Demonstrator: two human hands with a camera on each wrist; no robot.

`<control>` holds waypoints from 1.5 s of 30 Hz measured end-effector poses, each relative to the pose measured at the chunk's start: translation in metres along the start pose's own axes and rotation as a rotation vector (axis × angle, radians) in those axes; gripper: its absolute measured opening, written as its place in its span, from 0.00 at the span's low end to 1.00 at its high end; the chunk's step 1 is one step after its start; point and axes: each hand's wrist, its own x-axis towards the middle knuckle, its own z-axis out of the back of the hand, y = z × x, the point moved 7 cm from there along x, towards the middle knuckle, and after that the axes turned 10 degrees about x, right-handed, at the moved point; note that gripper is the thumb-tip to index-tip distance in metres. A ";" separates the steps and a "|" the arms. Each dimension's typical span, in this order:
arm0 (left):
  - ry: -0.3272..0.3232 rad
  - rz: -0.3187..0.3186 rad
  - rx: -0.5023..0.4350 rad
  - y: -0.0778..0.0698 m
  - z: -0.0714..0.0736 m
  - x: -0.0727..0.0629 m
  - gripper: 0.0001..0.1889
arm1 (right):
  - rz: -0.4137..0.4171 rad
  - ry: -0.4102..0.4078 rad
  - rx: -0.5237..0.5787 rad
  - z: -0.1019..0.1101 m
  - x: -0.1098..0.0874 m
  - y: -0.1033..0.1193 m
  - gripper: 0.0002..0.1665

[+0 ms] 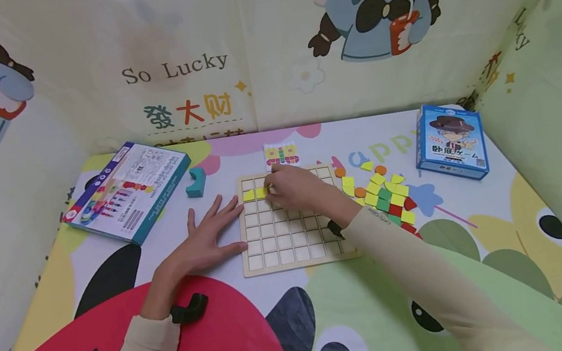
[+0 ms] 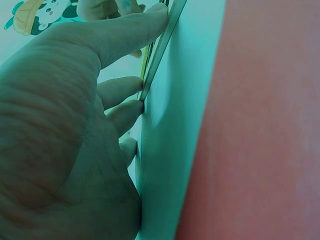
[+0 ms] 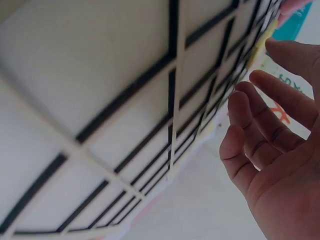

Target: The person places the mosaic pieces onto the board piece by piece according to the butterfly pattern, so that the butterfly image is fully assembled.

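A wooden grid board (image 1: 265,261) lies on the table, with yellow square tiles (image 1: 249,195) in its upper left cells. My right hand (image 1: 291,189) reaches over the board's upper part, thumb and forefinger around the edge of a yellow tile (image 3: 260,47). Its other fingers are bent, with the palm showing in the right wrist view. Against the board's left side, my left hand (image 1: 212,234) is spread out, its thumb and fingertips touching the edge. The left wrist view shows these fingers (image 2: 125,112) steadying the rim from outside.
Right of the board lies a scatter of yellow, green, red and orange pieces (image 1: 383,195). Behind it is a small pattern card (image 1: 281,154). A large box (image 1: 128,190) and a teal curved piece (image 1: 196,182) are at left, a blue box (image 1: 449,142) at right.
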 end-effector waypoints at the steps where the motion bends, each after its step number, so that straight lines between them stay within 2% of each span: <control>1: -0.001 0.001 0.000 0.000 0.000 0.000 0.49 | -0.002 -0.002 0.009 0.002 -0.003 -0.001 0.19; 7: -0.003 -0.002 -0.009 -0.001 -0.001 -0.001 0.50 | -0.001 -0.039 0.066 0.018 -0.025 -0.014 0.20; 15: -0.005 0.005 0.001 0.001 -0.001 0.000 0.51 | -0.030 -0.113 0.128 0.041 -0.058 -0.056 0.19; 20: -0.006 0.005 0.000 0.002 -0.001 0.000 0.51 | -0.101 -0.155 0.166 0.053 -0.076 -0.089 0.20; 25: -0.001 0.004 -0.003 0.001 -0.001 0.000 0.50 | -0.202 -0.158 0.177 0.057 -0.094 -0.121 0.20; 28: 0.000 0.004 -0.002 0.001 -0.001 0.000 0.50 | -0.229 -0.159 0.173 0.057 -0.103 -0.134 0.19; 34: 0.002 0.009 0.008 0.001 0.000 0.000 0.50 | -0.229 -0.142 0.177 0.054 -0.112 -0.145 0.19; 45: -0.004 0.006 0.003 0.001 0.000 0.000 0.51 | -0.209 -0.094 0.179 0.050 -0.108 -0.144 0.17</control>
